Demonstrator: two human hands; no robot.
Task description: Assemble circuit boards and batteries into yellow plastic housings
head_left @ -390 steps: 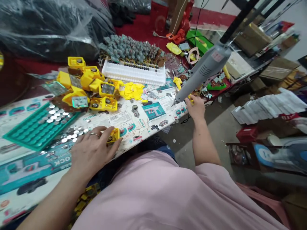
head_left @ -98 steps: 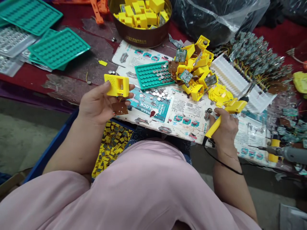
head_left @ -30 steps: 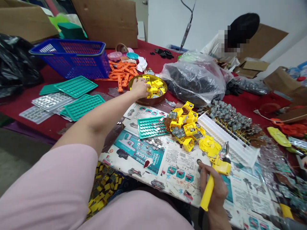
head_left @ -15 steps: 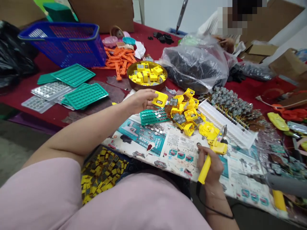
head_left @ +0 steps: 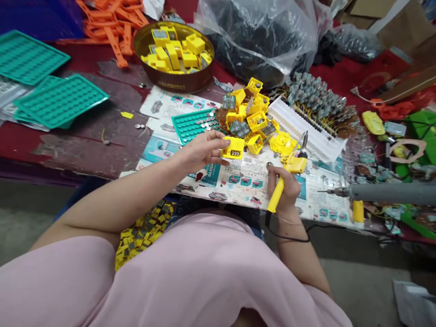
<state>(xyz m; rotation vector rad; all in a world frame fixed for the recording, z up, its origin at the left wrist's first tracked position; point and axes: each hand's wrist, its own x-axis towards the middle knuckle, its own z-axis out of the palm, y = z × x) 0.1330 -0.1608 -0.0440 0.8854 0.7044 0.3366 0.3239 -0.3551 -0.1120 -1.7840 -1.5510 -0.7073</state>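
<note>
My left hand (head_left: 204,152) is closed on a small yellow plastic case (head_left: 233,148), with thumb on top and fingers beneath. The case has a grid of tiny holes and a window with metal parts. In my right hand (head_left: 289,184) is a yellow-handled soldering iron (head_left: 276,194), its tip pointing up and away from me. A round silver disc like a button cell (head_left: 269,165) shows at the thumb and fingertip of that hand. Beyond the hands lie a heap of open yellow cases (head_left: 256,121) and a green tray (head_left: 189,128) with several silver discs.
A round tin (head_left: 173,82) full of yellow cases stands behind. A white rack (head_left: 308,136) with wired grey parts lies back right. A grey electric screwdriver (head_left: 384,191) juts in from the right. Green trays (head_left: 64,102) lie left; yellow cases (head_left: 146,234) fill something below the table edge.
The view has tilted down, so the co-worker and most of the blue basket are out of sight. My left hand has brought the yellow case nearer to me and closer to my right hand.
</note>
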